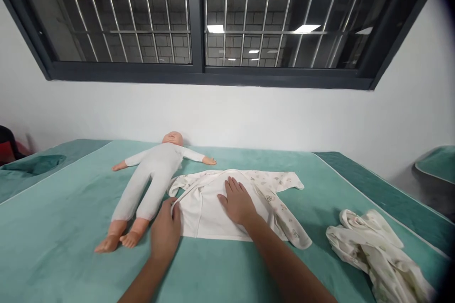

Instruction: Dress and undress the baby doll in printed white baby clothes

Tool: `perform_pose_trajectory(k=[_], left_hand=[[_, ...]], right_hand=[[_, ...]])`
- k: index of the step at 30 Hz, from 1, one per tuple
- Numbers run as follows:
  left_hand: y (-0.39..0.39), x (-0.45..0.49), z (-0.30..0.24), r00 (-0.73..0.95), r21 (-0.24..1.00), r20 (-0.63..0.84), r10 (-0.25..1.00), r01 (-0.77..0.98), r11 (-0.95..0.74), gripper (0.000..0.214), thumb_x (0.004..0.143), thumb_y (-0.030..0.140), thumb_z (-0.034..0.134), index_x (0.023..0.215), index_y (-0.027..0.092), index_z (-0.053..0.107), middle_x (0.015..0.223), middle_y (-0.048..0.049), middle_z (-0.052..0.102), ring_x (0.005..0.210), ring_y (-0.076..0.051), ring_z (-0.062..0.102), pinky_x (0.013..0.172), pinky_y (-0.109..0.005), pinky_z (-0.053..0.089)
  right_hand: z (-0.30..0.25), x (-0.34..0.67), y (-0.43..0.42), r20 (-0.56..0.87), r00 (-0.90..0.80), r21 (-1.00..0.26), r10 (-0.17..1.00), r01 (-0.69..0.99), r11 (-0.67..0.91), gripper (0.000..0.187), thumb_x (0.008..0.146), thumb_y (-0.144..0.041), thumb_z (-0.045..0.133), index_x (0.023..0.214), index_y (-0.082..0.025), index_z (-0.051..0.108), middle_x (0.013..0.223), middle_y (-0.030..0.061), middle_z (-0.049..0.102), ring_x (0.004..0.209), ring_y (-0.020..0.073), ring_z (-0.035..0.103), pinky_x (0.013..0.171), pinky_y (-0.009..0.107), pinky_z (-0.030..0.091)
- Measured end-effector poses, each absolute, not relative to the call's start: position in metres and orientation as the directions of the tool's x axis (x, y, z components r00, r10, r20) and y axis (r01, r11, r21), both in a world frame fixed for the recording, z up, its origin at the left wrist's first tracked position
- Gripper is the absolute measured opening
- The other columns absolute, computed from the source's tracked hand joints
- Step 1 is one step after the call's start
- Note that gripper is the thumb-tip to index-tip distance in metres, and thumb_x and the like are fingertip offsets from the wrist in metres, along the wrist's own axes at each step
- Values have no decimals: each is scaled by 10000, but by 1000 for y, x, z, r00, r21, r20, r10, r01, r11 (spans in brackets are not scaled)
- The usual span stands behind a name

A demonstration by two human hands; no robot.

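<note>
A white baby shirt [213, 218] with a small brown print on its sleeves lies spread on the green padded surface. Its front is opened out, so the plain inside shows. My left hand [166, 229] pinches the shirt's left edge between thumb and fingers. Flat on the middle of the cloth rests my right hand [237, 201], fingers stretched out. To the left, a baby doll [156, 165] in a white body lies on its back, arms spread, its feet near my left hand.
A crumpled pale cloth [377, 251] lies at the right. The green padded surface [71, 227] runs back to a white wall [231, 113] below a barred window [199, 71]. A dark and red object [9, 144] stands at the far left edge.
</note>
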State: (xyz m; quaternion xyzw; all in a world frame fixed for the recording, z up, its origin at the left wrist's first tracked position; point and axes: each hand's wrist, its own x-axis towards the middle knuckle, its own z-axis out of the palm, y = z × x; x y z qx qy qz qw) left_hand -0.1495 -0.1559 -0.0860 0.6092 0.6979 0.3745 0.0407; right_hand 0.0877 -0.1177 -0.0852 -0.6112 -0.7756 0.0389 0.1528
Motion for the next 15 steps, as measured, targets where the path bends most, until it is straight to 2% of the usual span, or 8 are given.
perform_pose_trajectory(k=[4, 10, 13, 15], left_hand=[[-157, -154, -90, -327, 658, 376, 867, 753, -2, 341, 936, 442, 412, 1137, 205, 550, 1101, -103, 698, 1014, -306, 663, 812, -398, 517], [-155, -158, -95, -310, 732, 455, 835, 664, -152, 355, 928, 460, 442, 1141, 192, 535, 1097, -98, 648, 1043, -272, 624, 910, -415, 506], [-157, -159, -95, -297, 700, 535, 791, 680, -219, 284, 945, 406, 427, 1092, 190, 538, 1072, -97, 632, 1020, -258, 613, 913, -411, 503], [-161, -159, -94, -225, 595, 637, 738, 751, -285, 233, 952, 331, 412, 1072, 187, 550, 1065, -108, 634, 1025, -261, 605, 921, -421, 492]], right_hand=[[-87, 79, -138, 220, -282, -273, 934, 901, 337, 700, 1007, -533, 180, 1526, -79, 300, 1613, 129, 195, 1503, 246, 154, 1220, 428, 152], [-81, 63, -187, 289, -466, -334, 836, 769, 544, 598, 1020, -497, 247, 1527, -190, 321, 1604, 44, 259, 1489, 197, 212, 1223, 408, 186], [-73, 63, -207, 290, -513, -360, 808, 724, 589, 572, 1017, -496, 291, 1526, -237, 323, 1594, 11, 292, 1477, 185, 246, 1226, 396, 193], [-70, 64, -216, 284, -529, -371, 800, 709, 600, 567, 1010, -511, 318, 1519, -262, 336, 1590, -5, 304, 1470, 176, 267, 1227, 381, 199]])
